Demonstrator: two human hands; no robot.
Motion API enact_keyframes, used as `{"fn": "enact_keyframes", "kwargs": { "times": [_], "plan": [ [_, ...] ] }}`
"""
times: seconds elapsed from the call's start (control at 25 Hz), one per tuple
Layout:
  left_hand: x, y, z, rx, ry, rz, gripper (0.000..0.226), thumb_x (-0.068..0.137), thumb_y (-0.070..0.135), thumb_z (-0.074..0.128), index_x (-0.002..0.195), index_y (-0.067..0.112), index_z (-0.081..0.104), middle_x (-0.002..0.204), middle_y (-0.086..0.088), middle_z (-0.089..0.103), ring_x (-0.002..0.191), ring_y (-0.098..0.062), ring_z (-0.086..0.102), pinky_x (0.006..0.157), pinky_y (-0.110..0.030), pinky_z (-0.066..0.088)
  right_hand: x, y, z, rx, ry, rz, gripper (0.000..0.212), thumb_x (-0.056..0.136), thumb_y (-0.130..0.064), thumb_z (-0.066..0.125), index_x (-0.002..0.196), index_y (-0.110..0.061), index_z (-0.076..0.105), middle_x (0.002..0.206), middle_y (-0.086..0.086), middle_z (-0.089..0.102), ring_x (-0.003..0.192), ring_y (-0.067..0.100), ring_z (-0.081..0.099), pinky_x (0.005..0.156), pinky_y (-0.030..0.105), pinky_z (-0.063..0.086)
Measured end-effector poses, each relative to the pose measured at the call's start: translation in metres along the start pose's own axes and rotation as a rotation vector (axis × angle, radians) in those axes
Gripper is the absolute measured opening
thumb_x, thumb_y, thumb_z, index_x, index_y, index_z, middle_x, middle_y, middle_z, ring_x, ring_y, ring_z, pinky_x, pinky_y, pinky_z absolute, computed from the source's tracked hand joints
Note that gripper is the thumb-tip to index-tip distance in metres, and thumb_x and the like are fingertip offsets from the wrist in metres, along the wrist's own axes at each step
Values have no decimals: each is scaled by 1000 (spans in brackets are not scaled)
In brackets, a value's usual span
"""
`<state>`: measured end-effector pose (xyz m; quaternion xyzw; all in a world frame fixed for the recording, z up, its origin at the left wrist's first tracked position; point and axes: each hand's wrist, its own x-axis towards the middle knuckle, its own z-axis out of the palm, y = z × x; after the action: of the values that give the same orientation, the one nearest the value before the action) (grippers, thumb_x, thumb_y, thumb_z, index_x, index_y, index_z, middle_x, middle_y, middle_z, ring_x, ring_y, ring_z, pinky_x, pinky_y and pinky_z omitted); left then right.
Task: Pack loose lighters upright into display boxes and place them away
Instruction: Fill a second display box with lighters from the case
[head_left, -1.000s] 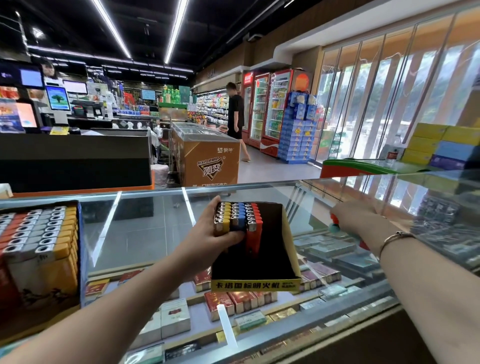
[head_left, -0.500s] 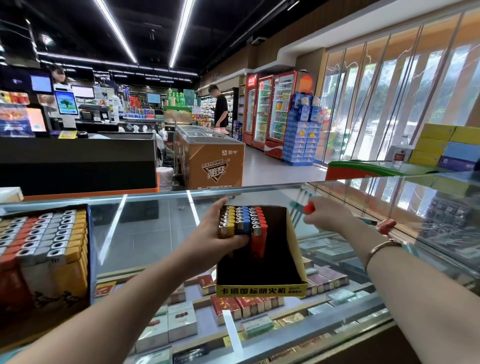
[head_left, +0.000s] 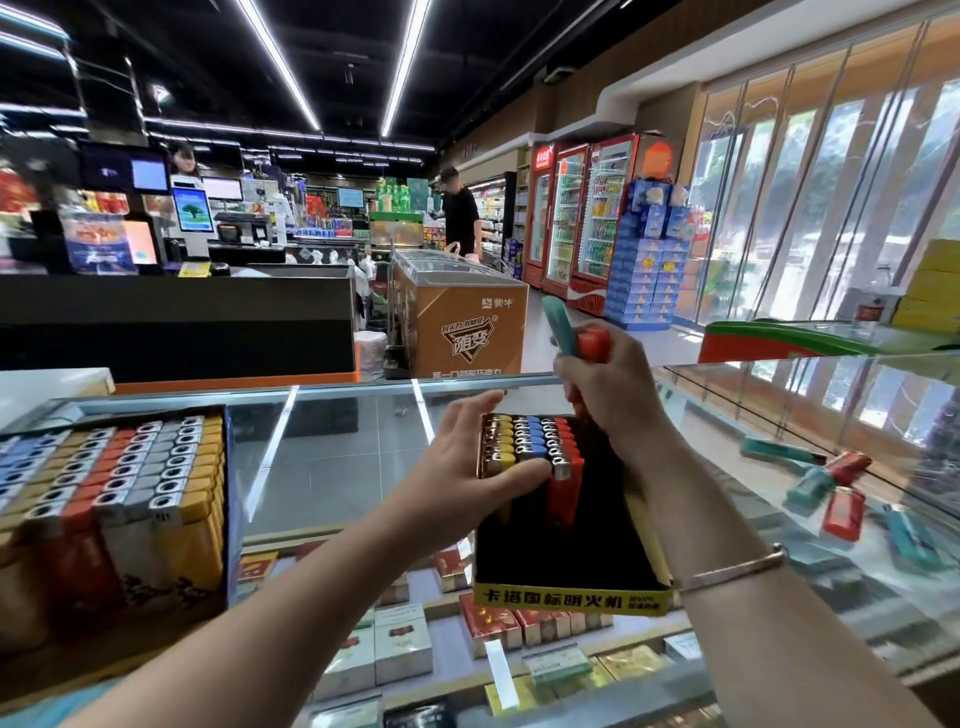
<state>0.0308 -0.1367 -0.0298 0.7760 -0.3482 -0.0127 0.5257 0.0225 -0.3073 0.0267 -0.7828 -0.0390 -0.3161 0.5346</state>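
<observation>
Left hand (head_left: 462, 462) flat vs packed rows in display box (head_left: 566, 566), prob. keeping them upright. Right hand (head_left: 605, 384) above box's far end, gripping teal lighter (head_left: 561, 325) & red lighter (head_left: 593, 344), ready to slot in.

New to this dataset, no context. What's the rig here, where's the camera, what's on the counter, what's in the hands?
There is no robot. A person works with two bare hands, and the single picture comes from a wide-angle camera worn on the head, looking forward and down across a shop's glass counter.

The left hand steadies rows of yellow, blue and red lighters standing upright in a partly filled black display box with a yellow front strip. The right hand is raised above that box and grips two lighters, one teal lighter and one red lighter.

At the left stands a full display box of lighters. At the right, loose lighters, red and teal, lie flat on the glass. Cigarette packs show under the glass.
</observation>
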Motion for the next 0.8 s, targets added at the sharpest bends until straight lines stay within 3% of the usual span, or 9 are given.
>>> {"fn": "enact_keyframes", "kwargs": {
  "times": [0.12, 0.2, 0.36, 0.44, 0.52, 0.6, 0.68, 0.8],
  "plan": [
    [2, 12, -3, 38, 239, 97, 70, 65, 76, 49, 124, 43, 32, 127, 15, 36, 114, -1, 40, 87, -16, 35, -10, 0, 2, -509, 28, -310, 23, 77, 3, 63, 96, -9, 61, 93, -2, 59, 77, 7, 53, 73, 20, 45],
    [3, 16, -6, -8, 321, 130, 63, 71, 73, 49, 123, 39, 36, 124, 13, 46, 110, 2, 46, 84, -14, 38, -16, -7, 5, -656, -5, -410, 25, 74, 2, 65, 95, -12, 63, 100, -2, 59, 83, 13, 54, 76, 29, 46],
    [0, 17, -7, 61, 312, 196, 29, 86, 36, 58, 115, 34, 52, 101, 19, 61, 95, 5, 56, 75, -6, 44, -27, -19, 13, -652, -129, -557, 26, 73, 3, 66, 94, -11, 63, 101, -1, 57, 86, 18, 57, 73, 37, 53],
    [0, 18, -9, 56, 300, 220, 26, 87, 21, 61, 108, 36, 57, 94, 17, 65, 88, 3, 59, 73, -7, 45, -29, -20, 15, -545, -144, -592, 26, 72, 7, 65, 93, -9, 64, 98, -2, 55, 87, 16, 58, 76, 32, 53],
    [1, 20, -13, 22, 315, 236, 28, 85, 14, 63, 101, 37, 60, 89, 18, 65, 84, 3, 59, 72, -7, 44, -29, -20, 15, -393, -119, -546, 30, 72, 12, 62, 94, -8, 64, 92, -7, 56, 82, 1, 56, 76, 11, 47],
    [2, 22, -16, -46, 328, 218, 27, 85, 9, 63, 94, 35, 61, 85, 15, 65, 81, 2, 59, 72, -10, 46, -26, -19, 13, -216, -42, -427, 35, 73, 17, 56, 94, -10, 62, 87, -12, 58, 71, -10, 56, 64, 3, 43],
    [2, 23, -17, -136, 316, 177, 28, 85, 6, 61, 95, 32, 59, 86, 12, 64, 80, -2, 59, 72, -16, 49, -20, -16, 6, -44, 90, -257, 36, 75, 16, 51, 86, -18, 59, 84, -6, 62, 69, -8, 58, 58, 7, 46],
    [2, 26, -19, -198, 300, 150, 51, 85, -4, 56, 105, 42, 52, 98, 5, 60, 82, -13, 61, 70, -16, 52, -10, -4, -5, 131, 247, 45, 28, 77, 5, 52, 81, -22, 58, 87, 9, 66, 77, 14, 61, 64, 22, 48]
  ]
}}
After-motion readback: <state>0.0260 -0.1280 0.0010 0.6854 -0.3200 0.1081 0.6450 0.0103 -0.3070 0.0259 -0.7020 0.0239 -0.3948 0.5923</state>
